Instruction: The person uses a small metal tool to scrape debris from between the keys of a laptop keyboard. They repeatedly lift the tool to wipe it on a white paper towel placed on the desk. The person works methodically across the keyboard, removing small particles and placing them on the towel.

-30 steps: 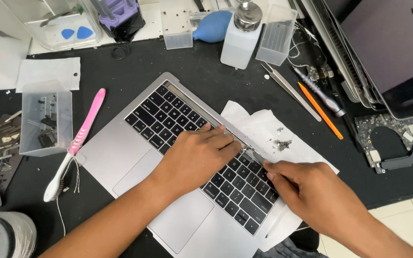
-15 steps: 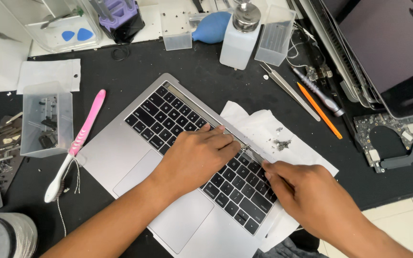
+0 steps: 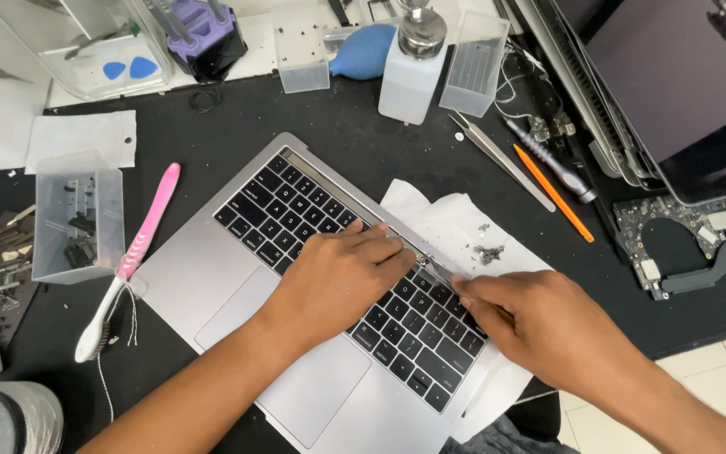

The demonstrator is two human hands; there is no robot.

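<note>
A grey laptop base [image 3: 203, 277] with a black keyboard [image 3: 296, 210] lies at an angle on a black mat. My left hand [image 3: 338, 277] rests palm down on the keys, its fingertips at the strip along the keyboard's top edge. My right hand [image 3: 548, 324] grips thin metal tweezers [image 3: 434, 269]. Their tip is at that same edge, right beside my left fingertips. White tissue [image 3: 455, 219] with a small heap of dark grit [image 3: 489, 252] lies under the laptop's right side.
A pink brush [image 3: 140, 244] and a clear box of small parts [image 3: 77, 214] lie left of the laptop. Behind it stand a white pump bottle [image 3: 413, 76], a blue blower [image 3: 363, 50], more tweezers [image 3: 502, 160], an orange tool [image 3: 552, 192]. A circuit board [image 3: 699, 244] and screen lids are on the right.
Both hands stay at the keyboard's top edge. My right hand has crept slightly toward the left fingertips with the tweezers.
</note>
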